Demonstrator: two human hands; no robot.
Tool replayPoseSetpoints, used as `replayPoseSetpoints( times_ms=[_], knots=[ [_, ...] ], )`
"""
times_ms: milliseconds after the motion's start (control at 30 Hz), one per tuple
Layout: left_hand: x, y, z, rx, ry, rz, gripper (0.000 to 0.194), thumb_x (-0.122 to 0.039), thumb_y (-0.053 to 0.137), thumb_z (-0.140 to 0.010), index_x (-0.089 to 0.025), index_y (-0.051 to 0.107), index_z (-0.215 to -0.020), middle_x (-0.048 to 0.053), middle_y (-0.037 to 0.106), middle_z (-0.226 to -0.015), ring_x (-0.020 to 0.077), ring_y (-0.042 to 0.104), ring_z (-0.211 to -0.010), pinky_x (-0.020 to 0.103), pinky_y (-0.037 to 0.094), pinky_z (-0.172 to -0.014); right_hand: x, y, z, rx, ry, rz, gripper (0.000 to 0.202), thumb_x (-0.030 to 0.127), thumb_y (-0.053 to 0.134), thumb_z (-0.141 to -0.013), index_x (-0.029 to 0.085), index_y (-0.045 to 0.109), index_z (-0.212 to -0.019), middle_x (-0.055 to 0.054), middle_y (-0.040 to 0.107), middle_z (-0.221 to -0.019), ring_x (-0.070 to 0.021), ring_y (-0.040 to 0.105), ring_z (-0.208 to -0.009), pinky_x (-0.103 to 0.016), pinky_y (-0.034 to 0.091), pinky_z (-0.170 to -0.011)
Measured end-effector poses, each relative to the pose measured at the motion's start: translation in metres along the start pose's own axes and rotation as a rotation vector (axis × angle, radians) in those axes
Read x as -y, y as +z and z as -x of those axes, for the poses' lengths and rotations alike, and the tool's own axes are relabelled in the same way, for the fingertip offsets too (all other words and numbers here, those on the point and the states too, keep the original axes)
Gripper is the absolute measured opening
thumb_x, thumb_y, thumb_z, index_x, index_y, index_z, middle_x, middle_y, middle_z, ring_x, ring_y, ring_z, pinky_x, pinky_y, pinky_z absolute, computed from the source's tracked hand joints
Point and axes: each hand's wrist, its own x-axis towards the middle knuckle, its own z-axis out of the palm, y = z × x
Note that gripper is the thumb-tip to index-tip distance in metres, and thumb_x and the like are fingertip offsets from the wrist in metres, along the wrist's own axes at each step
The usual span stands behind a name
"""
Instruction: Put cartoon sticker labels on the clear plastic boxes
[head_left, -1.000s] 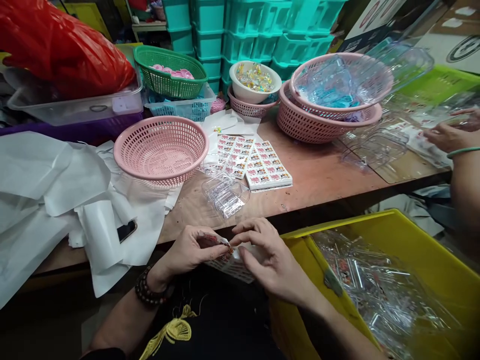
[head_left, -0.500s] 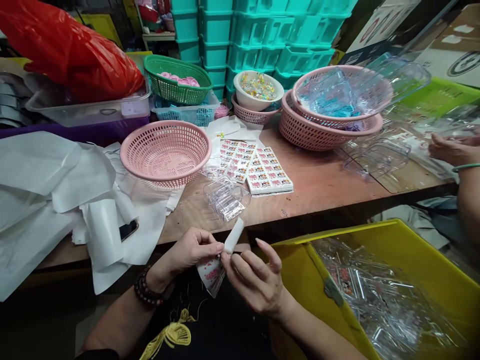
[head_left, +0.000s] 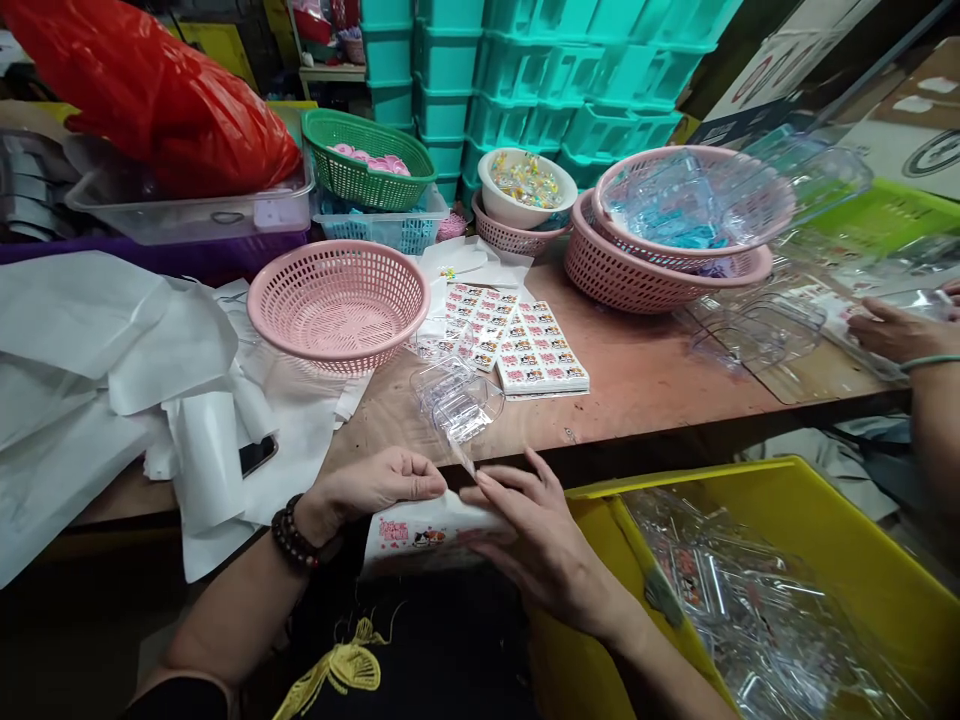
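My left hand [head_left: 382, 487] pinches the upper edge of a printed white bag [head_left: 427, 532], thumb against finger. On the bag's other side is my right hand [head_left: 544, 535], its fingers closed on the bag's right end, with a thin pale strip standing up beside the fingertips. Pink lettering and small cartoon animals face up on the bag. Just beyond my hands, clear plastic cases [head_left: 461, 400] lie near the table edge. Behind them sits a stack of sticker sheets [head_left: 541, 350] with similar pink prints.
A pink basket [head_left: 337, 305] stands on the table, with crumpled white paper [head_left: 67, 400] to its left. Stacked pink baskets [head_left: 645, 275] are at the back right. A yellow bin [head_left: 630, 580] holds clear cases. Another person's hand [head_left: 900, 330] works at the far right.
The printed piece between my hands is now spread wide and flat instead of bunched up. My right hand has shifted right, and the view has tilted slightly.
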Motion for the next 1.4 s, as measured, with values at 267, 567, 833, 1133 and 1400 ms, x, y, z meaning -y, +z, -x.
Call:
replayPoseSetpoints(
  times_ms=[267,567,833,1133,1400],
  knots=[
    [-0.014,0.014,0.035,-0.368,0.381,-0.724,0.066,-0.048,0.083,-0.072,-0.023,0.064,-0.13,0.008,0.07,-0.125,0.0275,0.063,-0.116,0.042,0.046,-0.102,0.01,0.009,0.003,0.021,0.277,-0.253,0.067,0.02,0.052,-0.099,0.03,0.022,-0.158,-0.004,0.075,-0.099,-0.0174,0.072,-0.086,-0.031,0.06,-0.082],
    [0.0,0.028,0.021,-0.409,0.577,-0.947,0.01,-0.018,0.063,-0.092,-0.02,0.072,-0.091,0.005,0.076,-0.101,0.0222,0.071,-0.095,0.038,0.055,-0.087,-0.043,-0.007,-0.032,-0.244,0.426,-0.342,0.084,0.03,0.062,-0.094,0.032,0.011,-0.161,-0.01,0.069,-0.128,-0.0253,0.064,-0.123,-0.049,0.047,-0.11],
    [0.019,0.029,0.006,-0.629,0.788,-1.125,0.01,-0.016,0.059,-0.093,-0.019,0.069,-0.093,0.013,0.043,-0.156,0.0315,0.038,-0.145,0.052,0.042,-0.115,-0.061,0.024,-0.04,-0.312,0.606,-0.552,0.072,0.032,0.059,-0.096,0.034,0.022,-0.158,-0.01,0.069,-0.126,-0.0229,0.069,-0.113,-0.048,0.054,-0.103],
    [0.028,0.02,-0.007,-0.668,0.847,-1.064,0.011,-0.013,0.06,-0.092,-0.018,0.069,-0.093,0.014,0.036,-0.161,0.0341,0.038,-0.146,0.051,0.043,-0.116,-0.058,-0.032,-0.078,-0.405,0.683,-0.423,0.021,0.043,0.077,-0.082,0.023,0.071,-0.08,-0.004,0.067,-0.084,-0.0183,0.065,-0.081,-0.032,0.056,-0.071],
    [0.034,0.017,-0.014,-0.716,0.916,-0.975,0.012,-0.012,0.061,-0.09,-0.018,0.07,-0.096,0.01,0.02,-0.168,0.0332,0.045,-0.142,0.045,0.045,-0.115,-0.07,-0.039,-0.123,0.287,1.146,-0.946,0.051,0.06,0.085,-0.061,0.018,0.059,-0.074,0.002,0.062,-0.057,-0.0072,0.049,-0.045,-0.019,0.037,-0.04]
  ],
)
